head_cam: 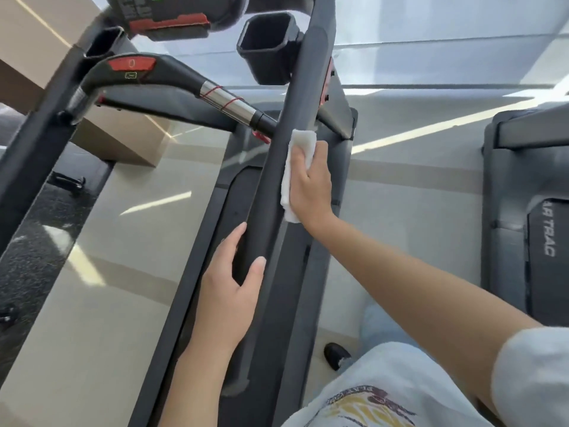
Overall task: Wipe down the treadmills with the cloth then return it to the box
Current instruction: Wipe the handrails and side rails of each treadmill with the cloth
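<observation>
A dark grey treadmill handrail (pixel 277 167) runs from the console at the top down the middle of the view. My right hand (pixel 311 183) presses a folded white cloth (pixel 295 167) flat against the rail's right side, fingers fairly straight over the cloth. Lower on the same rail, my left hand (pixel 234 278) grips its end, thumb on top and fingers round the left side. The box for the cloth is out of sight.
The treadmill console (pixel 172 16) with red trim, two cup holders (pixel 268 44) and a crossbar with a metal grip sensor (pixel 228 101) sit above. A second treadmill (pixel 529 217) stands to the right across tiled floor. A tan pillar (pixel 37 50) is at the upper left.
</observation>
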